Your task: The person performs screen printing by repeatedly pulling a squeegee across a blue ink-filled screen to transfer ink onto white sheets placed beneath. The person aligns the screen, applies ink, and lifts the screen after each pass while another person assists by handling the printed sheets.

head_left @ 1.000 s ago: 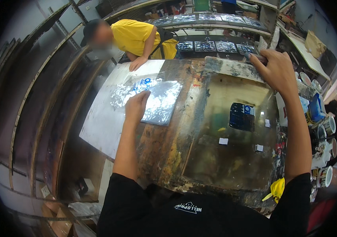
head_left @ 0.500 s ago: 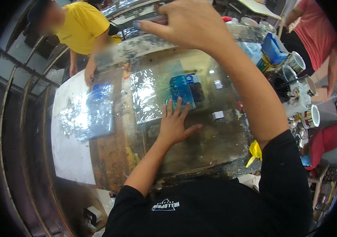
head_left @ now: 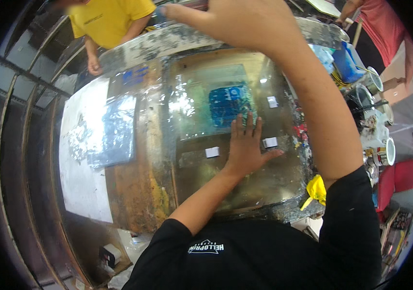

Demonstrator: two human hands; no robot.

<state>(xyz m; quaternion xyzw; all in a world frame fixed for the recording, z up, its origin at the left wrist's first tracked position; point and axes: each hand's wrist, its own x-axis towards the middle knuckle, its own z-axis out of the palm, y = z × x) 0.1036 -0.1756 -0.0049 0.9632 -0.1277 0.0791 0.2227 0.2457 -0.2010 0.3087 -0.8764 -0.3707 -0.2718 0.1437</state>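
My left hand (head_left: pixel 246 147) lies flat with fingers spread, its fingertips on the lower right edge of a clear plastic sheet or bag (head_left: pixel 192 126). A blue printed patch (head_left: pixel 222 108) shows in the middle of the plastic, just beyond my fingers. Beneath is a glossy brownish board (head_left: pixel 225 188) with small white tabs (head_left: pixel 211 152) beside the plastic. Up at the top edge, my right hand (head_left: pixel 250 21) is raised, thumb stretched left and fingers curled around a reddish-brown piece. The frame cuts that piece off, so its kind does not show.
A stack of clear plastic bags (head_left: pixel 114 133) rests on the left of the table, partly over a white sheet (head_left: pixel 78 193). A person in yellow (head_left: pixel 112 21) stands beyond, another in pink (head_left: pixel 380 29) at far right. Cans (head_left: pixel 385 152) and a yellow cloth (head_left: pixel 316 190) line the right side.
The plastic on the board now lies straighter, and its blue patch covers the dark print. My left hand has shifted right. The yellow-clad person's hand has drawn back from the bags at left.
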